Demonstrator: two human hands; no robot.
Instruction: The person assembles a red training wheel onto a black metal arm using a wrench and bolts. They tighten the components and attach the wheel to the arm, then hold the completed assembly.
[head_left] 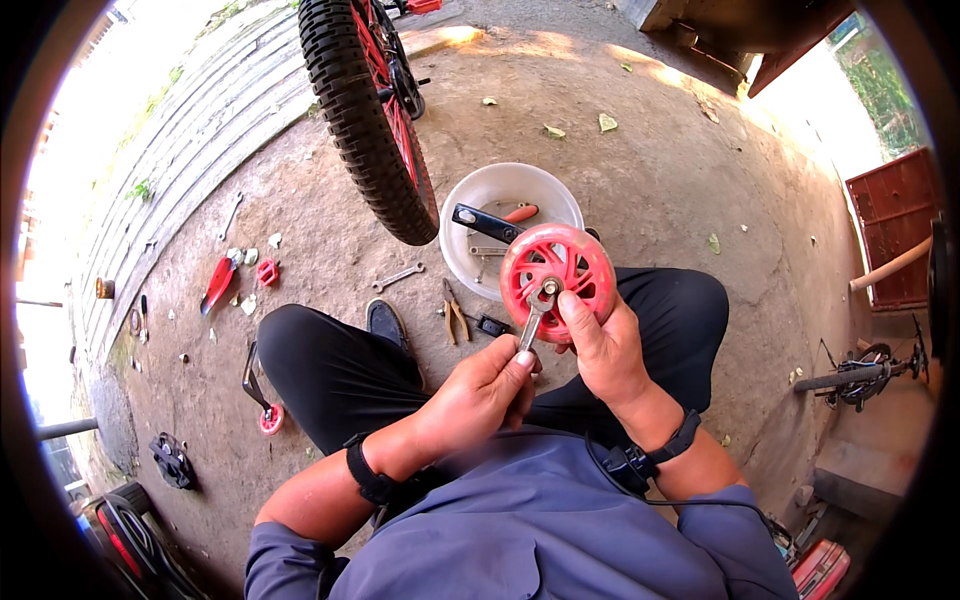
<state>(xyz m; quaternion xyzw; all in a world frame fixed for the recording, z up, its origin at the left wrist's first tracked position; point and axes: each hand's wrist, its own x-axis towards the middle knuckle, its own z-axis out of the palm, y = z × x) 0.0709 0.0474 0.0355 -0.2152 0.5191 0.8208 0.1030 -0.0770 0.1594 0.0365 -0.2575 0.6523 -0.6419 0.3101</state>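
My left hand [478, 392] is closed round a combination wrench [530, 330]. The wrench's jaw sits on the nut at the hub of a red training wheel [588, 252]. Fingers of my right hand [612, 350] grip that wheel at its lower right, the thumb lying near the hub. A black metal bracket [485, 222] sticks out from behind the wheel toward the upper left. Below them stands a translucent white tub [452, 235] with a red-handled tool [521, 213] and wrenches inside, partly hidden by the wheel.
Beyond the tub is a bicycle's knobby tyre [355, 120]. On the ground lie pliers [454, 312], a wrench [398, 277], a red pedal [267, 272], a red fender-like part [217, 284] and another training wheel [271, 419]. A small bike [870, 375] is at the right.
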